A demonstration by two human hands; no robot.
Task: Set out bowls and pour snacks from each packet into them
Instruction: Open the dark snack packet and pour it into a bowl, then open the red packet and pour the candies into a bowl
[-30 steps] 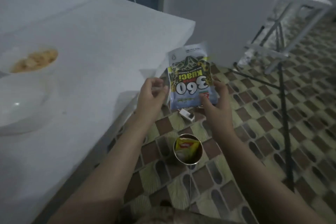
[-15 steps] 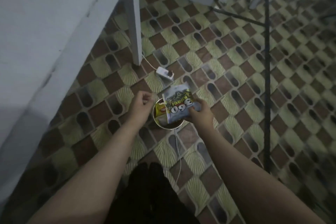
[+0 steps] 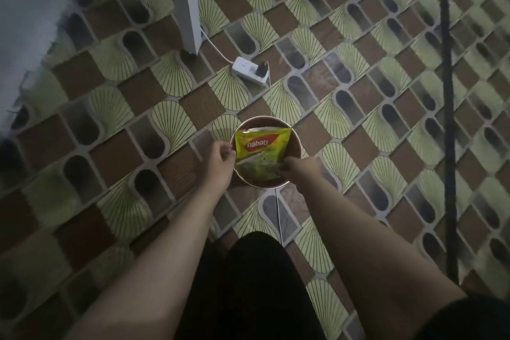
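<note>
On the patterned floor stands a round container (image 3: 265,184) with a brown inside. A yellow Nabati packet (image 3: 262,143) lies in it. Below that packet sits the pale sunflower-seed packet (image 3: 258,170), pushed down into the container. My right hand (image 3: 302,168) pinches this packet's right end, just inside the rim. My left hand (image 3: 220,160) hovers at the container's left rim with its fingers curled, and I see nothing in it. No bowls are in view.
A white table leg (image 3: 185,5) stands beyond the container, the white table edge (image 3: 24,25) at far left. A white power strip (image 3: 249,70) with a black plug lies close behind, its cable (image 3: 278,212) running under the container. A dark pole (image 3: 447,119) crosses the right side.
The view dropped from the table to the floor. My right hand carried the sunflower-seed packet down into the round container, while my left hand let go of it and curled up.
</note>
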